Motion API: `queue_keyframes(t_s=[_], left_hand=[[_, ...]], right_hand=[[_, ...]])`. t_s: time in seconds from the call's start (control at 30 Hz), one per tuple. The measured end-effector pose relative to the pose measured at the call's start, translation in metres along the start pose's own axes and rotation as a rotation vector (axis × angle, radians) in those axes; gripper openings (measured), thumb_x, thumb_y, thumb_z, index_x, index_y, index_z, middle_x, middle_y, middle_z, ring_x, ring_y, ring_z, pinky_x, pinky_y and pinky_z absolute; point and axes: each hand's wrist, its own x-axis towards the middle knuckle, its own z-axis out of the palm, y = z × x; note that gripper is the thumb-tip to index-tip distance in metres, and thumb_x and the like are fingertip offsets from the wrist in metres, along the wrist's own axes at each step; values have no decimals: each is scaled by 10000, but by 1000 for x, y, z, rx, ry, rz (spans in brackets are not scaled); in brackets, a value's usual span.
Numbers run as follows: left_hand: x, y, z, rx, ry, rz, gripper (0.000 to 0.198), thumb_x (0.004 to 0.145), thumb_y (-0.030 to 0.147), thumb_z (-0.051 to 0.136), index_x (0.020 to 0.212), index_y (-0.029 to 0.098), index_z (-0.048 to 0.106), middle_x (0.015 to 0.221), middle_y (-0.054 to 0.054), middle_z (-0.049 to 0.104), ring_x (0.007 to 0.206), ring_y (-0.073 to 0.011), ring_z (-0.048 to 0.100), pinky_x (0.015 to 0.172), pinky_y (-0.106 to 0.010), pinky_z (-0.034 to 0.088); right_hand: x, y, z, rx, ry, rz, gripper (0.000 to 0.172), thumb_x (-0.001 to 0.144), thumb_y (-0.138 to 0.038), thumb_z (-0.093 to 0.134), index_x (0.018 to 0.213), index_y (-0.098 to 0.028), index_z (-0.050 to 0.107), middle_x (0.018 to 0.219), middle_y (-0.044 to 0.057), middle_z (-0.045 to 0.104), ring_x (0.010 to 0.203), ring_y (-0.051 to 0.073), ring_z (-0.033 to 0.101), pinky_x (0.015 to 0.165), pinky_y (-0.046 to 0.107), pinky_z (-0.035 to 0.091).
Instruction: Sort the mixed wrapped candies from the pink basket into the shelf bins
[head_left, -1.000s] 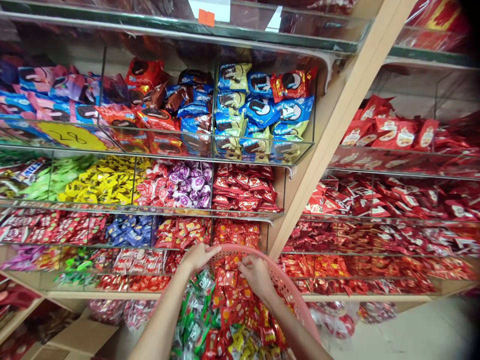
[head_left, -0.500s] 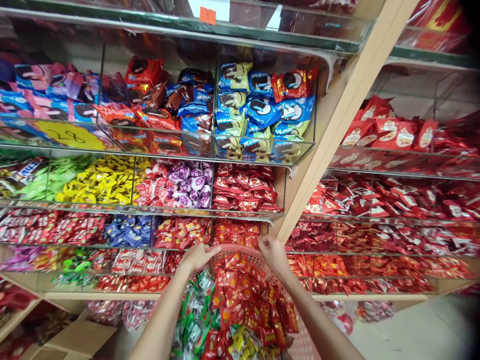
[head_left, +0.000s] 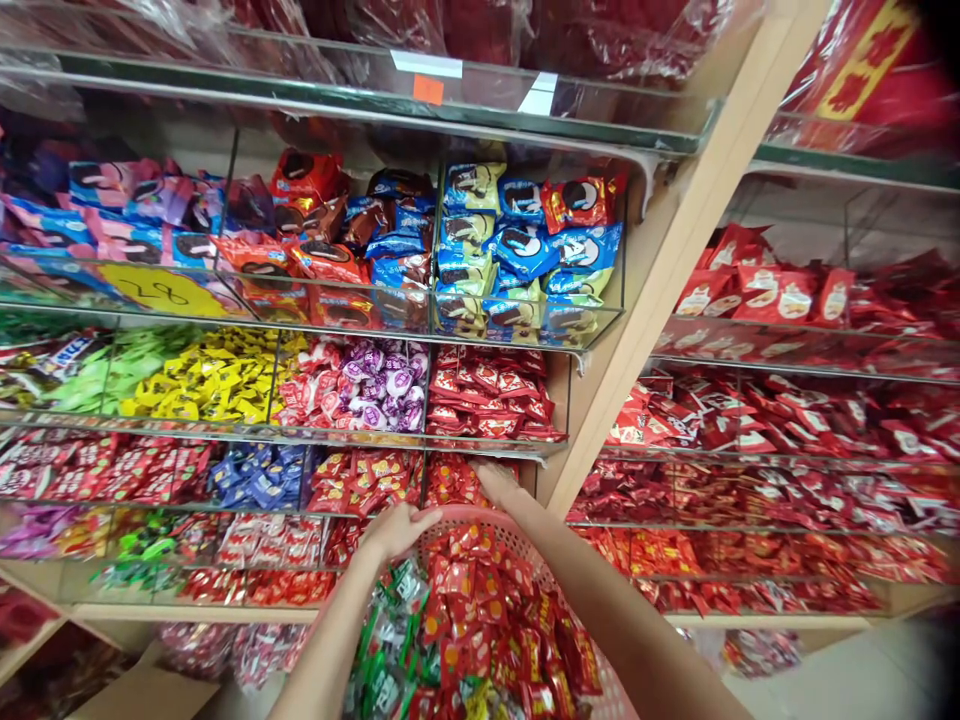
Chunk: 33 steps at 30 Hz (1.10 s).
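Basket of pink plastic mesh (head_left: 517, 535), bottom centre of frame, is heaped with red and green sachets (head_left: 465, 620). Left hand (head_left: 397, 530) grips its rim; right hand (head_left: 499, 485), apart, touches red sachets (head_left: 457, 480) in a clear shelf bin, which is well stocked.

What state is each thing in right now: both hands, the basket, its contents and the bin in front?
Left hand: gripping the basket rim
Right hand: off the basket, at the front of the bin
Pink plastic basket: held up, full
Wrapped sweets: heaped in the basket
Red packet bin: stocked with packets
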Motion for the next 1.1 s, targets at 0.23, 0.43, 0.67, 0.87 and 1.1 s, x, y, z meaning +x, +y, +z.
queue_keyframes(t_s=[0.23,0.43,0.67,0.87,1.1], left_hand=[[3,-1,1,5,-4,10,690,674,837,240,567,215,522,540,-8,568,556,-178,551,534,-240,308],[1,1,-1,2,-17,4,696,661,846,240,554,214,512,529,-8,545,539,-175,535,517,-242,302],[-1,4,-3,6,-12,-3,697,661,844,242,561,210,515,544,-8,545,542,-166,518,520,-236,292],[-1,3,-3,-5,-15,-1,691,666,836,254,569,208,526,519,0,520,525,-162,517,509,-237,274],[3,0,0,-19,-21,3,680,659,835,275,559,208,517,509,3,517,531,-165,520,501,-238,272]], right_hand=[[6,3,13,-23,-21,42,380,874,-240,500,1248,-180,473,1277,124,513,1128,224,509,949,412,385],[0,14,12,12,-31,35,472,738,-147,617,1200,-155,516,1263,151,534,1137,248,509,911,300,387],[-10,14,6,102,38,50,570,702,-182,632,1243,-193,454,1164,119,598,1033,248,568,821,288,406],[-35,7,-10,195,174,74,623,755,-274,590,1315,-179,337,1186,137,572,1062,261,555,835,311,400],[-77,-7,8,1100,272,68,379,672,-399,692,922,-202,486,793,12,647,662,153,603,585,260,464]])
